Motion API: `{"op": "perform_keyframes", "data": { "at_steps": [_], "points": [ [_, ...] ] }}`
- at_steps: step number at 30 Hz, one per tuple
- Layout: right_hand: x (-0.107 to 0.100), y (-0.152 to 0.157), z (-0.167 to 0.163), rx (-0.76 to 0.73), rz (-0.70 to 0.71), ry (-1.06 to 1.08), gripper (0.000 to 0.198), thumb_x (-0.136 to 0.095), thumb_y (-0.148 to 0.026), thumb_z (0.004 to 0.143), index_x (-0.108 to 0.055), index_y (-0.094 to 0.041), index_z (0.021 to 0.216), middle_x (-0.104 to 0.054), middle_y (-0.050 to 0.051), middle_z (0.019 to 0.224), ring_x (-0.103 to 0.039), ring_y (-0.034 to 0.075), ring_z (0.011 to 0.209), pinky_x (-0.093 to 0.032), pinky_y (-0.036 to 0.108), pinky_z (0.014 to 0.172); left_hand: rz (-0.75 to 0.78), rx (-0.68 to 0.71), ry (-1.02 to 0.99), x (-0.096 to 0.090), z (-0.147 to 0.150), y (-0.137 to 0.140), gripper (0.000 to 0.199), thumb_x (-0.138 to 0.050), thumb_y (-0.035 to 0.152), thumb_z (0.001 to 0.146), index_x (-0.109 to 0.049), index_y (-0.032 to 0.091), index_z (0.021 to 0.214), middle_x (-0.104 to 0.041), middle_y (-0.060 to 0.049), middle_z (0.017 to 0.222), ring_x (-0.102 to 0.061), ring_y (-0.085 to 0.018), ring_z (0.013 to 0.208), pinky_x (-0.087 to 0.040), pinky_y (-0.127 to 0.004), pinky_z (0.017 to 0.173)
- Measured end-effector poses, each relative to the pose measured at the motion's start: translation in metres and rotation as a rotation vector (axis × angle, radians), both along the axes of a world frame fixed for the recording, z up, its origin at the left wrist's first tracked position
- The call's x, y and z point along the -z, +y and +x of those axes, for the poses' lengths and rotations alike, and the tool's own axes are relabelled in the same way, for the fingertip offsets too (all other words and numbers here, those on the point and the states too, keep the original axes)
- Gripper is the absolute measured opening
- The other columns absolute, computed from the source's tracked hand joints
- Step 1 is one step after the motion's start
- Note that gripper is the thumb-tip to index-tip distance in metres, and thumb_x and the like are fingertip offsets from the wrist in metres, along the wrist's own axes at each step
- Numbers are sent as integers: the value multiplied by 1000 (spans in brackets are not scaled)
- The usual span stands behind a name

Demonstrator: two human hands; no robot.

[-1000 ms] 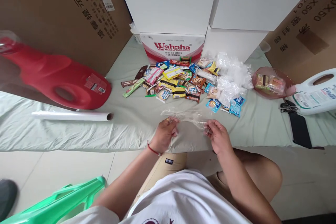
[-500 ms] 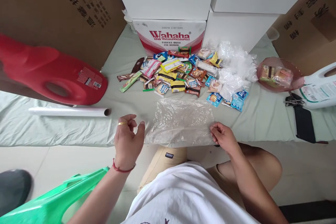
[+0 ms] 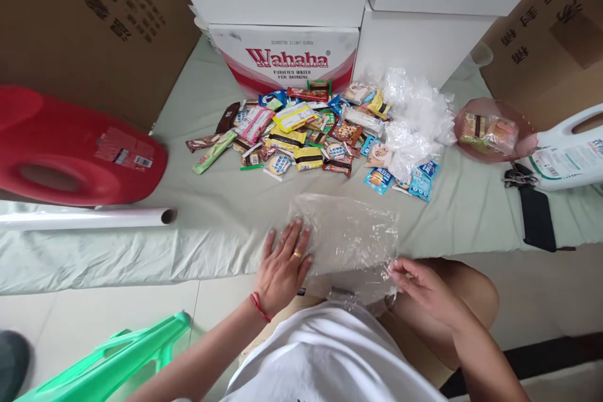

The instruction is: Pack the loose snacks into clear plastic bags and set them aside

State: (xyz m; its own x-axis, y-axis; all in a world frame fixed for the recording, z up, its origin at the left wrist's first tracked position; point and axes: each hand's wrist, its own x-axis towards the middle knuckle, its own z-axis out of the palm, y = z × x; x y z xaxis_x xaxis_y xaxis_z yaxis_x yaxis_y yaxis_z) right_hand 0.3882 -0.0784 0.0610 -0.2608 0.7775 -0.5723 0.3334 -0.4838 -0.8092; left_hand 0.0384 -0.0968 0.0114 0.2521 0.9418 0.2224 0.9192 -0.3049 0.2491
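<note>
The film (image 3: 351,226) looks very light, limp and slick, apt to crease, cling or tear, so it would best be taken by its edges or corners, between thumb and fingertips. It lies between the two grips, mostly on the bench (image 3: 226,232), its near part hanging over the edge towards the lap. The left grip (image 3: 282,267) rests flat with fingers spread at the film's left side, grasping nothing; the right grip (image 3: 419,286) appears to pinch its near right edge. Snacks (image 3: 308,160) lie beyond both grips
</note>
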Motion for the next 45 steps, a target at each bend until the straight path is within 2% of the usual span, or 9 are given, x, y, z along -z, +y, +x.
{"op": "perform_keyframes", "data": {
  "at_steps": [8, 12, 15, 19, 24, 27, 33, 38, 45],
  "points": [
    [-5, 67, -30, 441, -113, 136, 73, -87, -68, 68, -67, -26, 124, -77, 7, 97, -64, 17, 66, -48, 25, 48, 59, -42, 5, 9, -2, -10, 78, -52, 30, 103, -14, 26, 171, -52, -14, 160, -55, -31, 145, -8, -50, 133],
    [-5, 105, -44, 491, -96, 265, 62, -98, -45, 53, -70, -22, 104, -72, 0, 81, -32, 4, 47, -20, 19, 41, 75, -38, 22, 9, -6, -19, 76, -51, 26, 102, -18, 26, 171, -55, -14, 158, -55, -31, 145, -7, -51, 133],
    [-11, 114, -49, 488, 136, 366, 39, -95, -38, 58, -73, -23, 87, -68, -1, 81, -36, 6, 52, -25, 20, 46, 64, -36, 3, 12, -12, -33, 76, -49, 24, 103, -15, 22, 171, -54, -15, 158, -51, -30, 149, -10, -51, 133],
    [-17, 106, -36, 219, 346, 293, 24, -89, -43, 69, -74, -24, 69, -68, 4, 83, -59, 18, 78, -47, 28, 67, 56, -42, -30, 16, -18, -47, 76, -49, 21, 101, -19, 23, 170, -55, -15, 158, -47, -27, 152, -12, -48, 134],
    [-15, 107, 8, -281, 153, -25, 31, -83, -54, 75, -82, -24, 86, -73, 5, 81, -60, 22, 73, -48, 32, 67, 54, -68, -52, 15, -22, -46, 64, -50, 16, 99, -38, 23, 162, -58, -15, 155, -51, -26, 149, -17, -47, 133],
    [-16, 124, 6, -199, 339, -186, 34, -74, -57, 84, -80, -25, 91, -75, 5, 86, -62, 24, 79, -49, 35, 74, 63, -74, -87, 14, -23, -41, 50, -52, 16, 98, -51, 22, 148, -62, -16, 152, -55, -27, 146, -22, -49, 130],
    [-7, 145, -119, -475, 764, -313, 31, -59, -44, 101, -74, -19, 112, -75, 11, 105, -63, 26, 100, -46, 37, 94, -31, -18, -96, 3, -28, -32, 41, -49, 13, 95, -56, 20, 135, -61, -15, 154, -53, -26, 148, -18, -50, 131],
    [11, 136, -193, -715, 795, -459, 15, -67, -30, 97, -75, -18, 102, -75, 11, 102, -61, 28, 106, -45, 36, 91, -105, 41, -57, -7, -35, -29, 52, -45, 10, 88, -59, 18, 138, -57, -14, 157, -47, -26, 153, -13, -52, 133],
    [28, 165, -134, -107, 517, -177, 15, -67, -34, 86, -72, -21, 85, -71, 1, 75, -60, 18, 69, -43, 28, 66, -172, 94, -37, -25, -73, 22, 63, -49, 11, 76, -72, 30, 132, -59, -5, 157, -38, -30, 158, -14, -61, 132]
  ]
}}
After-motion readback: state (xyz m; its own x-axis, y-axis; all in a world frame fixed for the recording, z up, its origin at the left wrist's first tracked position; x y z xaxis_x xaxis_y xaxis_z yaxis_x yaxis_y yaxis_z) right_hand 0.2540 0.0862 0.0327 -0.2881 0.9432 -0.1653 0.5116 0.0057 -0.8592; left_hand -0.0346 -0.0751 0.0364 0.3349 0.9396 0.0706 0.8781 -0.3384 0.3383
